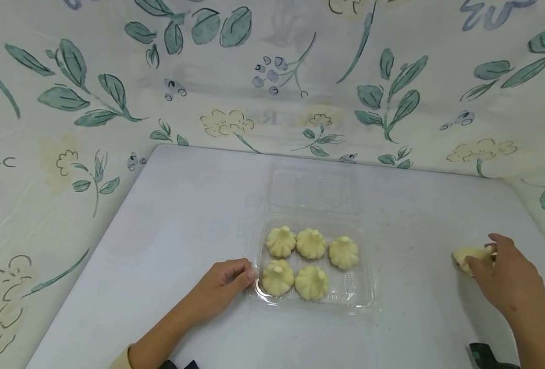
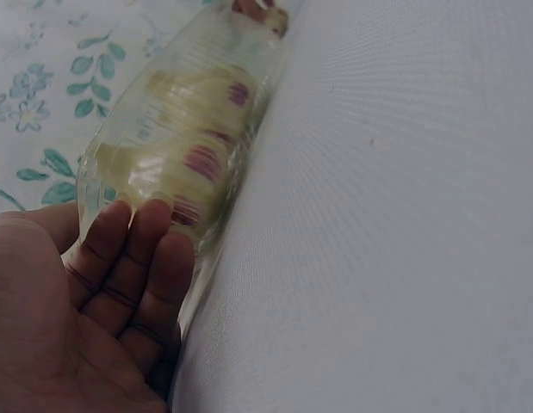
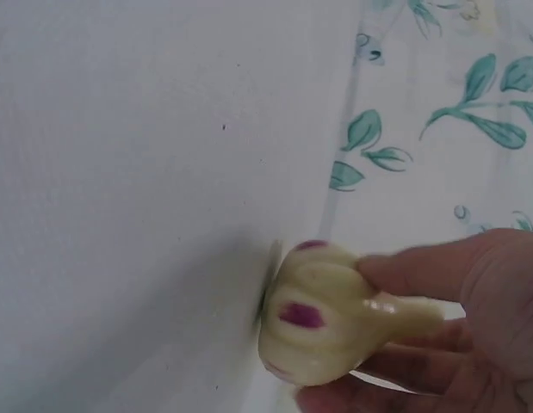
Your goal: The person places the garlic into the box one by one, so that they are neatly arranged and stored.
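A clear plastic container lies with its lid folded back on the table. Inside sit several pale yellow garlic bulbs, three in the back row and two in front. My left hand holds the container's front left edge, its fingers against the side wall. Far to the right, my right hand grips another garlic bulb between thumb and fingers, close to the tabletop. This bulb has purple patches and its stem points toward the palm. Whether it touches the table I cannot tell.
The see-through lid lies behind the container. A white table bears everything, and a flower-patterned cloth rises behind and beside it. Near the right forearm, a dark object shows at the bottom edge.
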Demonstrator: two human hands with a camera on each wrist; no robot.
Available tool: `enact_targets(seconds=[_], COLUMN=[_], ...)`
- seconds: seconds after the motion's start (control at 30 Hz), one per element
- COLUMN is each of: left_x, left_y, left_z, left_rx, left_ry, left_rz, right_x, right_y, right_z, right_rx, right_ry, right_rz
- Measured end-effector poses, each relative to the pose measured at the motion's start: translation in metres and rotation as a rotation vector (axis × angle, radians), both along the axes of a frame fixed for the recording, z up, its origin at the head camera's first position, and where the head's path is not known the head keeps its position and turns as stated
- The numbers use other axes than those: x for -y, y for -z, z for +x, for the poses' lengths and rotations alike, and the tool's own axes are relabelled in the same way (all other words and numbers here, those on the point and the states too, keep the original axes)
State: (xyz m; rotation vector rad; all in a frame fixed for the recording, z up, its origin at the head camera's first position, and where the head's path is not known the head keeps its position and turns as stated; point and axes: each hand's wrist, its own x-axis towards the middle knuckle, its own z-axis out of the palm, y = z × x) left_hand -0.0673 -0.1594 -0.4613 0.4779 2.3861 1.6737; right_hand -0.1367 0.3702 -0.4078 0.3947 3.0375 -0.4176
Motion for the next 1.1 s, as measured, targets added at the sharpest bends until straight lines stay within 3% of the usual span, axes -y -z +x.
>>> enact_targets(seconds=[0.17, 0.63, 0.9, 1.1], left_x=[0.000, -0.001, 0.000, 0.000], left_y=[-0.001, -0.002, -0.001, -0.001], left_z=[-0.001, 0.000, 0.000, 0.000], left_rx=[-0.006, 0.001, 0.001, -0.005], left_ry=[0.002, -0.004, -0.004, -0.001], left_rz=[-0.004, -0.009, -0.008, -0.005], right_x=[-0.004, 0.003, 0.008, 0.013], right_y=[0.000, 0.007, 0.008, 0.007], right_z=[0.001, 0.003, 0.005, 0.009], right_rx=[0.090, 0.159, 0.121, 0.095], right_ry=[0.014, -0.017, -0.170, -0.166], right_rz=[-0.037, -0.055, -0.042, -0.065])
